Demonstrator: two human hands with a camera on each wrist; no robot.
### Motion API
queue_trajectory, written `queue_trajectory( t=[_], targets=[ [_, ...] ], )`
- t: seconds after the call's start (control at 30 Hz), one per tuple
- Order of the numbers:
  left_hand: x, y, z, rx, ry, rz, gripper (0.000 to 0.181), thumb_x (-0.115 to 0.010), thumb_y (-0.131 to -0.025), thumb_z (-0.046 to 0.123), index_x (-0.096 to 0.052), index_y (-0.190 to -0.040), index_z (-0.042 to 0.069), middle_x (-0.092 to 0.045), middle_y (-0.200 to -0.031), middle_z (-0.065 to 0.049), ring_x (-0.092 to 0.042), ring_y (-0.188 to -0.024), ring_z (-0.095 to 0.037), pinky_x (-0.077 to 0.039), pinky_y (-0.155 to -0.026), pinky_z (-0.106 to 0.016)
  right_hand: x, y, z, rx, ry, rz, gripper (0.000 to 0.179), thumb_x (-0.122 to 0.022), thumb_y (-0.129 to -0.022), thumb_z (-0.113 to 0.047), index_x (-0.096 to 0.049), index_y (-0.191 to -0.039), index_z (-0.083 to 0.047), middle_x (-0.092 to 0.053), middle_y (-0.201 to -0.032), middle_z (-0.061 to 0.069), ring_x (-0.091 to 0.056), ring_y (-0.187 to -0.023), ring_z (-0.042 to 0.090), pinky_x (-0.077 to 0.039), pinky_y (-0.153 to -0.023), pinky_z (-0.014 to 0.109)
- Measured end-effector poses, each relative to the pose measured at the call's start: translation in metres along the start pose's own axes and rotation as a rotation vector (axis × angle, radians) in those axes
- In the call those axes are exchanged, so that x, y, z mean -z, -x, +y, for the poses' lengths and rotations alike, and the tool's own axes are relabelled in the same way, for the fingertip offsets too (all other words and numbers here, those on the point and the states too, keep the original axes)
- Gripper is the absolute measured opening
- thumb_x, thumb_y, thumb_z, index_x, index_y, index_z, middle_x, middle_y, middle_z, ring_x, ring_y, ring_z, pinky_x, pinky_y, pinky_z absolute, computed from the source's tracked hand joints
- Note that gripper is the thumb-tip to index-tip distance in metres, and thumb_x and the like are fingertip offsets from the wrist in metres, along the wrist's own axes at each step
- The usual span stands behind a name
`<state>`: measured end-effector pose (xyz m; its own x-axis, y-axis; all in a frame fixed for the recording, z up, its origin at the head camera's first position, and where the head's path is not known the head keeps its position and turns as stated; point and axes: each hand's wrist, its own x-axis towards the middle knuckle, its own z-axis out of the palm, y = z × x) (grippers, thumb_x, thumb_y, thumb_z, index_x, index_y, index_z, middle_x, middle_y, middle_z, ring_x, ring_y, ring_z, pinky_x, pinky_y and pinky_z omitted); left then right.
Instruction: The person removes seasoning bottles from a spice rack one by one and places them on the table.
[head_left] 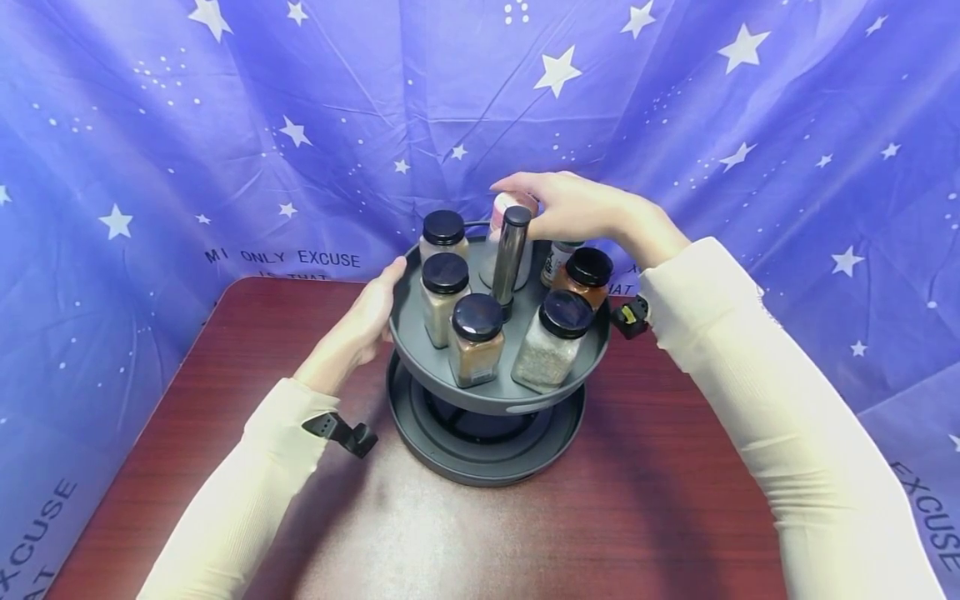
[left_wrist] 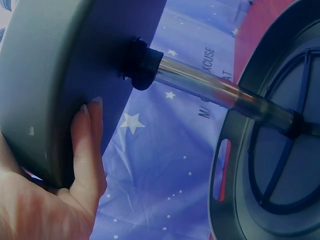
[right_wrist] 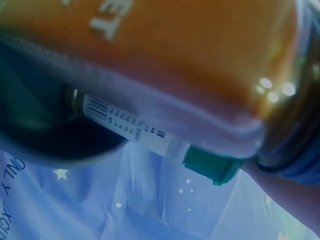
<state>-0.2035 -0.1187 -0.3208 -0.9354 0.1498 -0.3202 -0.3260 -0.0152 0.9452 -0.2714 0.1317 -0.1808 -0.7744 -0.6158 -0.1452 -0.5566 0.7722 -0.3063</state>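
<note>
"On the red-brown worktop [head_left: 675, 517], what's the count?"

"One grey upper tray [head_left: 405, 354], one grey lower tray [head_left: 487, 471] beneath it, one metal post [head_left: 512, 258] joining them."

"Load?"

"Seven containers, all in the upper tray: five black-lidded jars [head_left: 476, 354], one slim green-capped bottle [right_wrist: 145, 136], one pale bottle [head_left: 487, 268] behind the post."

"Hands?"

"Two. Left hand [head_left: 367, 321]: grip curled round the upper tray's rim, fingers against the underside. Right hand [head_left: 581, 206], above the tray: grip pinching the pale bottle's top."

"Wrists?"

"One black camera [head_left: 341, 433] on each, two cream sleeves [head_left: 757, 383]."

"Backdrop?"

"One blue-purple curtain [head_left: 375, 92] behind the worktop, white stars and black lettering on it."
</note>
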Motion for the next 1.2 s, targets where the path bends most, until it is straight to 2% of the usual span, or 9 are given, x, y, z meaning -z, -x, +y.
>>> queue_trajectory(
  t=[0.17, 0.3, 0.47, 0.73, 0.9, 1.07, 1.2],
  targets=[
    [0.000, 0.000, 0.000, 0.005, 0.001, 0.000, 0.052, -0.022, -0.104, 0.057, -0.056, -0.101, 0.017, -0.066, -0.066, 0.010, -0.065, -0.058, -0.005, -0.053, -0.055, -0.023, -0.005, -0.004, -0.001, 0.010, -0.002, 0.011, 0.077, -0.068, -0.089, -0.047, -0.036, -0.151, -0.016, -0.053, -0.144, 0.011, -0.050, -0.131, 0.028, -0.038, -0.110, 0.046],
    [0.001, 0.000, 0.000, 0.005, 0.001, 0.005, 0.052, -0.022, -0.104, 0.057, -0.056, -0.102, 0.017, -0.066, -0.067, 0.011, -0.064, -0.059, -0.004, -0.053, -0.056, -0.023, -0.010, -0.006, 0.000, 0.032, 0.017, 0.038, 0.069, -0.068, -0.090, -0.039, -0.038, -0.147, -0.013, -0.059, -0.133, 0.016, -0.055, -0.123, 0.030, -0.041, -0.107, 0.046],
    [0.001, 0.000, 0.001, 0.003, -0.007, 0.000, 0.053, -0.022, -0.104, 0.058, -0.056, -0.102, 0.017, -0.066, -0.069, 0.011, -0.064, -0.060, -0.004, -0.053, -0.059, -0.024, -0.015, -0.005, 0.001, 0.033, 0.059, 0.055, 0.058, -0.065, -0.093, -0.036, -0.038, -0.140, -0.015, -0.061, -0.125, 0.015, -0.058, -0.116, 0.032, -0.043, -0.103, 0.049],
    [0.002, -0.001, 0.000, -0.008, -0.014, -0.001, 0.054, -0.021, -0.104, 0.057, -0.055, -0.098, 0.016, -0.064, -0.063, 0.011, -0.061, -0.054, -0.004, -0.050, -0.054, -0.022, -0.017, -0.005, 0.000, 0.049, 0.034, 0.083, 0.049, -0.063, -0.094, -0.033, -0.041, -0.132, -0.014, -0.065, -0.114, 0.011, -0.060, -0.109, 0.028, -0.044, -0.098, 0.044],
    [0.002, -0.001, -0.001, -0.016, -0.023, -0.006, 0.055, -0.020, -0.104, 0.057, -0.055, -0.096, 0.015, -0.064, -0.062, 0.010, -0.061, -0.052, -0.005, -0.050, -0.052, -0.022, -0.017, -0.004, 0.001, 0.033, 0.036, 0.116, 0.044, -0.063, -0.093, -0.031, -0.046, -0.130, -0.015, -0.067, -0.111, 0.010, -0.062, -0.102, 0.028, -0.046, -0.094, 0.044],
    [0.002, -0.001, -0.001, -0.013, -0.035, 0.001, 0.055, -0.021, -0.104, 0.058, -0.055, -0.095, 0.016, -0.063, -0.060, 0.010, -0.060, -0.051, -0.004, -0.048, -0.051, -0.022, -0.017, -0.001, 0.002, 0.010, 0.071, 0.160, 0.040, -0.062, -0.086, -0.019, -0.051, -0.125, -0.018, -0.066, -0.097, 0.007, -0.062, -0.090, 0.026, -0.048, -0.086, 0.041],
    [0.001, -0.001, -0.002, -0.009, -0.034, 0.003, 0.055, -0.022, -0.104, 0.058, -0.056, -0.092, 0.016, -0.061, -0.058, 0.010, -0.058, -0.049, -0.004, -0.046, -0.049, -0.021, -0.014, 0.003, 0.004, -0.022, 0.051, 0.178, 0.044, -0.065, -0.085, -0.019, -0.050, -0.126, -0.018, -0.064, -0.101, 0.009, -0.060, -0.090, 0.026, -0.045, -0.081, 0.038]
  ],
)
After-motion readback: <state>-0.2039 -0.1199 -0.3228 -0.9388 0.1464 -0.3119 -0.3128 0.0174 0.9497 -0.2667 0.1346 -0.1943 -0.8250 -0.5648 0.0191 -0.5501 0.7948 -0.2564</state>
